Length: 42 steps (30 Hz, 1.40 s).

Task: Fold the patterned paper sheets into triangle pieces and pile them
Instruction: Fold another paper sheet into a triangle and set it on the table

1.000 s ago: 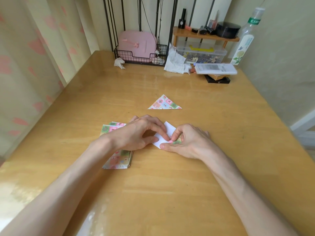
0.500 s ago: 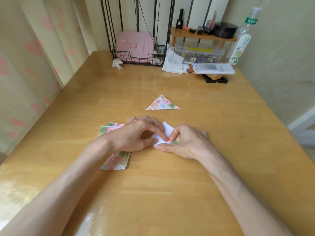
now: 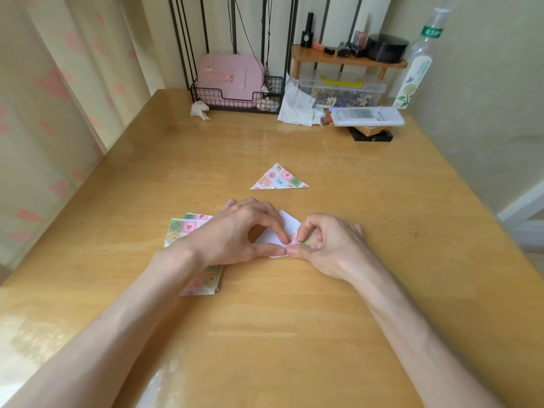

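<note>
Now both hands (image 3: 235, 231) (image 3: 329, 242) pinch white-backed paper sheet (image 3: 272, 235); patterned triangle (image 3: 279, 178) beyond.

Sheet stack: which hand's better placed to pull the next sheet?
Left, probably. The left hand sits beside the stack, its wrist over it; the right hand is across the half-folded sheet.

Green band (image 3: 431, 32) round the neck of the clear bottle (image 3: 416, 72), far right corner of the counter (image 3: 294, 319): white Chinese characters, reading 东方树 as far as can be told, the rest turned away. Small print lower on the bottle's label unreadable. Rows of grey print on the long white box (image 3: 366, 116) nearby, too blurred to read.
</note>
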Available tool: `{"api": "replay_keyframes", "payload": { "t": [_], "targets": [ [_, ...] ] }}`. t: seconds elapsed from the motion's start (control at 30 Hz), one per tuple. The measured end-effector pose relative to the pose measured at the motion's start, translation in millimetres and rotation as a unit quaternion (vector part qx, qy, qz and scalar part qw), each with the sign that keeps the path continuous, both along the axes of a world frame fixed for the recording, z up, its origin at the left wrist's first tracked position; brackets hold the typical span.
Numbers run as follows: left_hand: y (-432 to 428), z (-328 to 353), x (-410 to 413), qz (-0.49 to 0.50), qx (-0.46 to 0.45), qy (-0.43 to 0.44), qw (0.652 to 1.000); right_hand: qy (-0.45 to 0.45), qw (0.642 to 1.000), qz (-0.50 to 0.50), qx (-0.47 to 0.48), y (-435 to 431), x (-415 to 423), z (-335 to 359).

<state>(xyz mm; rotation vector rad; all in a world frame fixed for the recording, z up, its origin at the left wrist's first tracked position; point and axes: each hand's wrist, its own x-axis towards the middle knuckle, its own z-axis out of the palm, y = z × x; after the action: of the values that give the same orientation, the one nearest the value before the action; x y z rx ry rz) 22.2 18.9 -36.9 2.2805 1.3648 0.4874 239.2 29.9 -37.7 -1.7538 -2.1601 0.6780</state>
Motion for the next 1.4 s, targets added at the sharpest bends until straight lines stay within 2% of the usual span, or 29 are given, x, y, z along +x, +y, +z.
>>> {"api": "replay_keyframes", "payload": {
  "t": [0.17, 0.3, 0.57, 1.4],
  "targets": [
    [2, -5, 5, 0.013, 0.026, -0.007, 1.000, -0.028, 1.000, -0.006, 0.004, 0, 3, -6],
    [2, -5, 5, 0.012, 0.025, -0.010, 1.000, 0.012, 1.000, -0.017, -0.007, 3, 9, -3],
    [0, -5, 4, 0.006, 0.021, -0.007, 1.000, -0.026, 0.999, -0.023, 0.013, 5, 20, 1],
    [1, -9, 2, -0.002, -0.004, -0.041, 0.999, -0.049, 0.996, -0.046, -0.058, 27, 62, 8]
  ]
}}
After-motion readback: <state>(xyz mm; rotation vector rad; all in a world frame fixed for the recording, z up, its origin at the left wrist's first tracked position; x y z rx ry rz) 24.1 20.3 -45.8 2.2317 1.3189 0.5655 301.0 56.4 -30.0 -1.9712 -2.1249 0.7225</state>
